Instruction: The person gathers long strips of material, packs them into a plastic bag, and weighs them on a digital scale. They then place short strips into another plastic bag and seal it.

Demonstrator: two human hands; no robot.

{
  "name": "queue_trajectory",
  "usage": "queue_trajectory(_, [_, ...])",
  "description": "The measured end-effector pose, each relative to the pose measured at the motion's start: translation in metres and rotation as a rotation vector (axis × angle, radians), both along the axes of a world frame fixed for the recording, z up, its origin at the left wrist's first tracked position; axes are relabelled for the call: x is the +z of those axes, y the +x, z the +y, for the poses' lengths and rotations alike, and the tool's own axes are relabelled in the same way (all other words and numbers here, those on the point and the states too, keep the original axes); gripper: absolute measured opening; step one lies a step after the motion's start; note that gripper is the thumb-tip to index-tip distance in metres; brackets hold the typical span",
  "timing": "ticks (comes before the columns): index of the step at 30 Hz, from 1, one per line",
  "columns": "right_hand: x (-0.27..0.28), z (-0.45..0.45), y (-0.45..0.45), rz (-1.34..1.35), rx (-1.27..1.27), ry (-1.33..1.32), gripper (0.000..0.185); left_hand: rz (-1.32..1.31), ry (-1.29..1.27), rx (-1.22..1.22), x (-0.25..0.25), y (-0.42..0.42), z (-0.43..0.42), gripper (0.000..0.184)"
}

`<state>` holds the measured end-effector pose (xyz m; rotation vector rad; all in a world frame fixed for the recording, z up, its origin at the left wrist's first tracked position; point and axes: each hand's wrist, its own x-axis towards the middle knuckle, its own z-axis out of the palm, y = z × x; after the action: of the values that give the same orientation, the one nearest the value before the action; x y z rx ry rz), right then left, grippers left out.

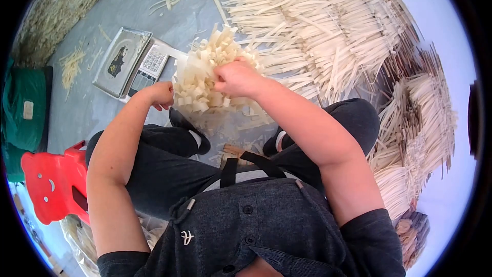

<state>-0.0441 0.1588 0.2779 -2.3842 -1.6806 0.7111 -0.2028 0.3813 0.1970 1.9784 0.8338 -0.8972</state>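
Between my knees stands a thick bunch of pale, flat dried strips (207,92), their ends facing up, with what looks like clear plastic (210,119) around the lower part. My left hand (162,95) is closed in a fist at the left side of the bunch, and whatever its fingers pinch is hidden. On the right, my right hand (238,78) presses into the top of the bunch with its fingers curled around some of the strips. Just left of the bunch is a digital scale (152,61) with a metal pan (102,73) holding a dark patch.
Large piles of pale strips (307,25) cover the floor at the upper right and along the right wall. A red plastic chair (56,184) stands at my left, near a green bag (25,107). Another heap of strips (66,5) lies at the upper left.
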Motion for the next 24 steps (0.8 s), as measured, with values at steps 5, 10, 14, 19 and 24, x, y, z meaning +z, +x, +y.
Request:
queue_trajectory(5, [0.002, 0.002, -0.007, -0.079, -0.031, -0.126, 0.019, -0.064, 0.008, -0.001, 0.013, 0.003, -0.009, 0.025])
queue_trajectory(10, [0.016, 0.004, -0.024, -0.089, -0.050, -0.053, 0.021, -0.046, 0.012, -0.008, 0.008, 0.002, -0.005, 0.026])
queue_trajectory(14, [0.033, 0.011, -0.024, -0.113, -0.196, 0.154, 0.020, -0.056, 0.006, 0.012, 0.002, 0.001, -0.002, 0.026])
queue_trajectory(19, [0.008, 0.009, -0.009, -0.009, -0.273, 0.092, 0.021, -0.053, 0.023, -0.037, 0.008, 0.002, -0.003, 0.025])
queue_trajectory(24, [-0.015, 0.003, -0.019, -0.100, -0.163, -0.032, 0.024, -0.032, 0.012, -0.049, 0.015, 0.005, -0.006, 0.028])
